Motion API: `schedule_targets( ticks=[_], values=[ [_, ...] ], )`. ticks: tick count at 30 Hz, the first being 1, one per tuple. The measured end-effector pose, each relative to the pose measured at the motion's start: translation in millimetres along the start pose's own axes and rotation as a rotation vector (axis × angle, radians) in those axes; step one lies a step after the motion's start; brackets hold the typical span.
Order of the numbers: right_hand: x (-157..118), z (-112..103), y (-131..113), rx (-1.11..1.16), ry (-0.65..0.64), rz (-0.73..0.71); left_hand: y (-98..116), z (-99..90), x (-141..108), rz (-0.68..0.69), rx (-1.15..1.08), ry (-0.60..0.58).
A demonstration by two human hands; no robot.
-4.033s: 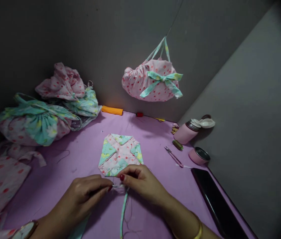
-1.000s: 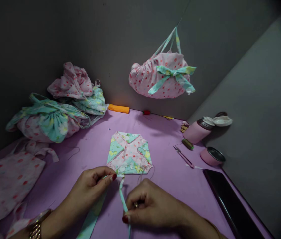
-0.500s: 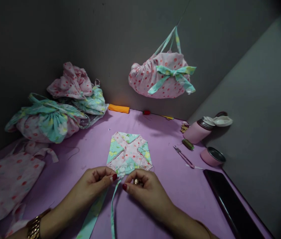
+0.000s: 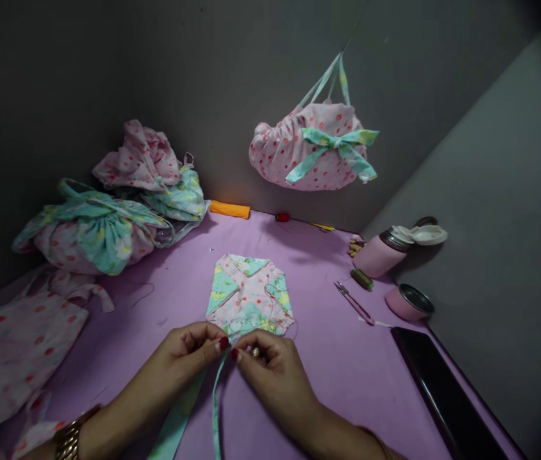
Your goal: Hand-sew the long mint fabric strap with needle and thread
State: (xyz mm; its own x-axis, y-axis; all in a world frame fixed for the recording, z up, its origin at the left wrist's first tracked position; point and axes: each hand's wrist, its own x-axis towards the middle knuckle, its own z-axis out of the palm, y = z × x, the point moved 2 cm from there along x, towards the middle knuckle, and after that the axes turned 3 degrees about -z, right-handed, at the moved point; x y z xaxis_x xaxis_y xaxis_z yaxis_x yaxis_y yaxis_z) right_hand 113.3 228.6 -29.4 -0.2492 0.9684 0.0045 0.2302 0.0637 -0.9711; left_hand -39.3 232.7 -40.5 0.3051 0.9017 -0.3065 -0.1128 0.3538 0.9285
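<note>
My left hand [image 4: 193,354] pinches the end of a narrow mint fabric strip [image 4: 216,399], which hangs down toward the table's front. Close to its fingertips, my right hand [image 4: 274,367] is closed in a pinch; whatever is between finger and thumb is too small to make out. A wider mint strip of cloth [image 4: 181,412] runs below my left wrist. Just beyond both hands lies a pink and mint patterned fabric piece [image 4: 251,291] with cut corners, loose thread resting on its right side.
Sewn cloth bundles [image 4: 92,230] and pink dotted fabric [image 4: 25,351] fill the left side. A stuffed bag [image 4: 308,147] hangs at the back. To the right are thread snips [image 4: 354,302], a green thread spool [image 4: 361,278], a pink flask [image 4: 380,255], its cup [image 4: 409,302] and a black phone-like slab [image 4: 442,390].
My right hand has shifted slightly left, so its fingertips are nearer those of my left hand. The left hand still pinches the strip and has barely moved.
</note>
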Motion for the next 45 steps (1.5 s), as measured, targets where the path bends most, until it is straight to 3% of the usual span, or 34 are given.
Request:
schedule_targets(
  ticks=[8, 16, 22, 27, 31, 39, 45],
  values=[
    [3, -10, 3, -0.06, 0.048, 0.014, 1, 0.7, 0, -0.025, 0.072, 0.005],
    [-2, 2, 6, -0.208, 0.001, -0.137, -3, 3.2, 1, -0.06, 0.024, -0.016],
    [-2, -1, 4, -0.162, 0.012, -0.206, -13, 5.2, 4, -0.139, -0.05, -0.062],
    [0, -3, 8, -0.173, 0.021, -0.16, -13, 4.1, 7, -0.054, -0.119, -0.073],
    [0, -4, 9, -0.246, 0.024, -0.154, -8, 4.2, 3, -0.094, -0.08, -0.085],
    [1, -16, 3, -0.491, 0.1, -0.414, -2, 6.5, -1, -0.184, -0.096, -0.129],
    [5, -21, 7, -0.462, 0.142, -0.372, -7, 6.2, 2, -0.174, 0.014, -0.167]
  ],
)
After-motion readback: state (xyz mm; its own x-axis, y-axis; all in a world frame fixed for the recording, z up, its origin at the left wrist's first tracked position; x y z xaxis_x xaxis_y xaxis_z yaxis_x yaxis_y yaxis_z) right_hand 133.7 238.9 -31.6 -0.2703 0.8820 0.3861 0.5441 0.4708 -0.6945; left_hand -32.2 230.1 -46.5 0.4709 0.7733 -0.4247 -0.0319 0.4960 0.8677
